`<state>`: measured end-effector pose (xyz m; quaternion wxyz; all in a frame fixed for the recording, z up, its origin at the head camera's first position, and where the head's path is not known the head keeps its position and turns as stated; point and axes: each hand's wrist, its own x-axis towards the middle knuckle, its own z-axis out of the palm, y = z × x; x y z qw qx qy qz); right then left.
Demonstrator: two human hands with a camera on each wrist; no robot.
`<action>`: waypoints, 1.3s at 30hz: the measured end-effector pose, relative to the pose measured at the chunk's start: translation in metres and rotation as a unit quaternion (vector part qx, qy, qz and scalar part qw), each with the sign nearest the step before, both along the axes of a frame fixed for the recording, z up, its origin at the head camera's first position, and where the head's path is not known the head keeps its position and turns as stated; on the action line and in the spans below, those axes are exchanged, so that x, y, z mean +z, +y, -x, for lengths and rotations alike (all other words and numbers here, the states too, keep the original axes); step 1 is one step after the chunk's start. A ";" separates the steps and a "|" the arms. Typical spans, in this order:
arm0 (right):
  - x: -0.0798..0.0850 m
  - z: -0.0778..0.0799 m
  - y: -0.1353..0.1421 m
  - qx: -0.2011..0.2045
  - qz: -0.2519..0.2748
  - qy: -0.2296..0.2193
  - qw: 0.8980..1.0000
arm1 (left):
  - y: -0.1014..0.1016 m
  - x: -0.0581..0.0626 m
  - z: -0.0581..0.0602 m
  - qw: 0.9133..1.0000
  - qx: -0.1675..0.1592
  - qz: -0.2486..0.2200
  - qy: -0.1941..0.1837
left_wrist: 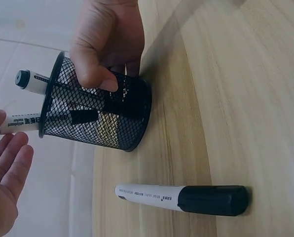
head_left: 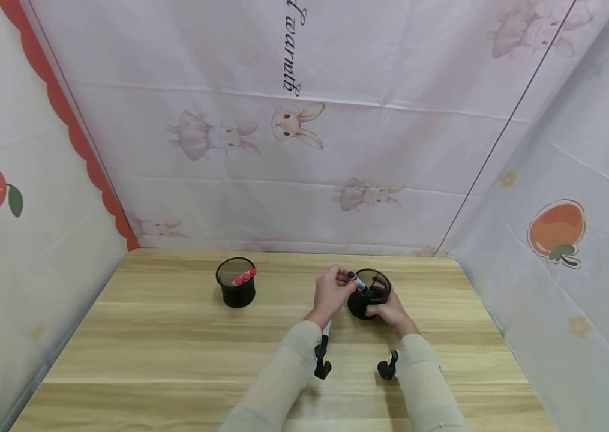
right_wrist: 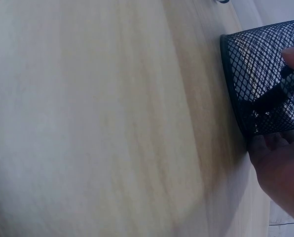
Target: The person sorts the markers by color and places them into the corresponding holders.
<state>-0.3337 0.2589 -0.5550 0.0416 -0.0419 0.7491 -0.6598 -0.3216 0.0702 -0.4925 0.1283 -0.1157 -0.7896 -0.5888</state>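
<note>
My left hand (head_left: 332,293) pinches a white whiteboard marker (left_wrist: 23,121), whose black-capped end is down inside a black mesh pen holder (left_wrist: 95,106). Around the side of that holder curls my right hand (head_left: 390,311), thumb on the near side and fingers behind it. A second marker (left_wrist: 36,82) leans in the holder, its dark end sticking out above the rim. On the table near my left wrist lies another white marker with a black cap (left_wrist: 213,200). In the right wrist view, the holder (right_wrist: 265,79) shows dark marker ends through its mesh.
To the left stands another black mesh pen holder (head_left: 238,296) with red-capped markers (head_left: 246,276) in it. Both holders are toward the far part of the wooden table (head_left: 174,354). Printed cloth walls (head_left: 261,210) enclose the table at the back and sides.
</note>
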 end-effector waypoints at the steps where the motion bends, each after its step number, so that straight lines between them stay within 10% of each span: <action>1: 0.000 0.000 0.000 -0.001 0.004 -0.002 1.000 | 0.001 0.000 0.001 1.000 0.000 0.001 0.000; 26: 0.013 -0.008 -0.005 0.000 -0.007 -0.001 1.000 | -0.001 0.002 -0.007 0.999 -0.012 -0.001 -0.037; 39: 0.025 -0.016 -0.009 -0.003 0.005 -0.014 1.000 | -0.016 -0.017 -0.022 0.989 0.021 0.140 -0.047</action>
